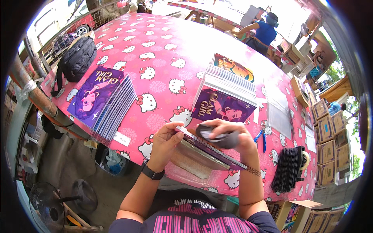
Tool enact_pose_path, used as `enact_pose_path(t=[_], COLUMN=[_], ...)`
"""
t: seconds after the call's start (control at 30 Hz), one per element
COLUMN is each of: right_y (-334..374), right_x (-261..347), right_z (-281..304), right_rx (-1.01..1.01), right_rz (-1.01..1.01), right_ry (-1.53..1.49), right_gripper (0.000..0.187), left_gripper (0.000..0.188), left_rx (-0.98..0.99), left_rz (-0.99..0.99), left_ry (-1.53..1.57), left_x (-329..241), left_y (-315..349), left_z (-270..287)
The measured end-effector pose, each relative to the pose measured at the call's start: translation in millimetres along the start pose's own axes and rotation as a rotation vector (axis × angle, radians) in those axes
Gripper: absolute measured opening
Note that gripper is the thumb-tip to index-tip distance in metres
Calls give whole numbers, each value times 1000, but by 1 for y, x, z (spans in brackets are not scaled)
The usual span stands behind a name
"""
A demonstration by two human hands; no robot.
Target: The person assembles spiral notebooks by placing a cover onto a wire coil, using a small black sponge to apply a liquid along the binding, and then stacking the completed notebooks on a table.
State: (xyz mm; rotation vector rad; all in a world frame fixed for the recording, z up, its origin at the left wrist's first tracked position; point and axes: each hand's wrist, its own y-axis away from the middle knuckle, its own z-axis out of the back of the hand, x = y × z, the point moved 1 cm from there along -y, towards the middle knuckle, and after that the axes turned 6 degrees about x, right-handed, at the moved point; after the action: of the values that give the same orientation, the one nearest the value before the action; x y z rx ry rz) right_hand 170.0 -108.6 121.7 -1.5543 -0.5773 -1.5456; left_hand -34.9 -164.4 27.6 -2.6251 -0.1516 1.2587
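Note:
In front of me a spiral notebook (pixel 221 156) stands on its edge with its spine up, and a dark wire coil (pixel 211 146) runs along that spine. The coil's free end sticks out past the notebook's right end. My left hand (pixel 169 136) pinches the notebook's left corner between thumb and fingers. Closed round a dark grey rounded tool (pixel 221 138), my right hand (pixel 239 136) rests over the coil near the spine's left half. The tool's exact kind cannot be made out. A worn pale block (pixel 190 163) lies on the near side of the notebook.
Purple-covered notebooks (pixel 95 95) are stacked at left beside a black bag (pixel 77 58). Another notebook pile (pixel 225 87) stands ahead. At right lie blue-handled pliers (pixel 262 140), black coils (pixel 285 171), a tape roll (pixel 305 160) and clear sheets (pixel 278 110). A person (pixel 266 33) works farther back.

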Motion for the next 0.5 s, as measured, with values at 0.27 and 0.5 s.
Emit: enact_pose_path(t=[0.27, 0.5], right_y=[-7, 35], right_x=[-8, 2], right_z=[0, 18], right_rx=[-5, -227], right_rz=[-136, -318], right_ry=[145, 778], right_gripper=[54, 49], left_gripper=[24, 22], left_rx=[-37, 46], left_rz=[-12, -18], left_ry=[55, -221], left_x=[3, -11], left_y=[0, -4], left_z=[1, -8])
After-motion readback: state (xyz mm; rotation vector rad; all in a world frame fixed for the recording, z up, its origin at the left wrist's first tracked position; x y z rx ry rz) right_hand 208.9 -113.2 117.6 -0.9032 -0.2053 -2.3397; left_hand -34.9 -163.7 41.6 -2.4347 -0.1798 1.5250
